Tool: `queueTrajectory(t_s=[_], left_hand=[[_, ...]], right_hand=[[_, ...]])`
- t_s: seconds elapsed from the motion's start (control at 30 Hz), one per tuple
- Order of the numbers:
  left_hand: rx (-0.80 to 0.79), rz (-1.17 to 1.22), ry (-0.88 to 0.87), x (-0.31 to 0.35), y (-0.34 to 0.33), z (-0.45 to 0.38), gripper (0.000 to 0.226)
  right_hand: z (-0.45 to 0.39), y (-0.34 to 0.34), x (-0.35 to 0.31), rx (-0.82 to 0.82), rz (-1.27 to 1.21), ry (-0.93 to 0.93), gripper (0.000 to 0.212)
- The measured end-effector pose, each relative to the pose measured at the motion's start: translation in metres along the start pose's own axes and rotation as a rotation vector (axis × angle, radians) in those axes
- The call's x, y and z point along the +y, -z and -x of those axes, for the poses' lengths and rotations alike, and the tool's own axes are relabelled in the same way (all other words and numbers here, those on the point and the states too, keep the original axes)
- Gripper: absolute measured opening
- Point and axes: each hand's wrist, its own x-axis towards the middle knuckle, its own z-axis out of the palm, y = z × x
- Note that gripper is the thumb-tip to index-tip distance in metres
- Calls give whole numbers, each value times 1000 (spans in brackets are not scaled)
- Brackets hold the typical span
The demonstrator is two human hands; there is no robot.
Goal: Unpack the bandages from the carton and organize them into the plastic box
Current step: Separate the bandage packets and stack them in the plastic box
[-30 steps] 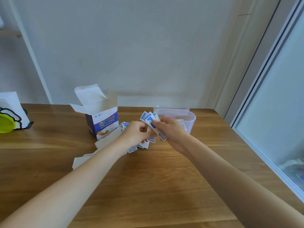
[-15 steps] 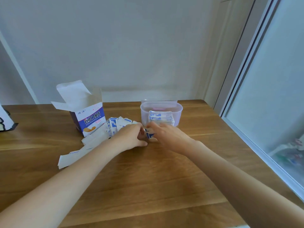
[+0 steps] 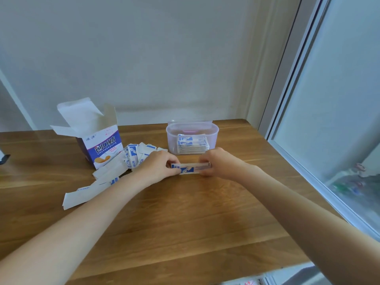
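A: Just in front of the plastic box, both hands are down on the table w/ a small bundle of bandages between them. Left hand pinches one end, right hand pinches the other, fingers curled onto it.

B: Squaring it up, I'd say. And the rest?

A: A neat stack lies flat inside the box already. A loose pile sits by the open carton, plus a few long white sleeves nearer the left arm.

B: So roughly midway, imo. Tips for this bit?

A: Tap the long edge on the wood so the wrappers line up, keep light pressure at both ends, don't squeeze or they'll bow and fan out. Then lift level, same orientation as the stack, and lay it on top, not edge-on.
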Motion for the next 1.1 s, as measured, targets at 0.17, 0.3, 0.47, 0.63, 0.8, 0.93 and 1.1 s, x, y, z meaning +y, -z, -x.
queueTrajectory(t_s=[0.17,0.3,0.47,0.63,0.8,0.93,1.1], left_hand=[[23,22,-5,1,-2,4,14],[156,201,120,-2,-10,9,19],[272,-64,23,7,-14,18,31],[225,-52,-7,8,-5,20,30],[408,454,149,19,39,-24,23],[435,214,191,29,55,-61,15],[181,-242,214,32,46,-90,16]], right_hand=[[2,-2,-4,45,-16,56,18],[5,-16,0,186,-11,111,31],[9,-33,2,322,19,187,25],[9,-18,-2,412,-213,114,24],[-19,40,4,658,-653,-174,15],[-51,60,10,567,-569,-310,15],[-76,55,14,336,-346,-451,15]])
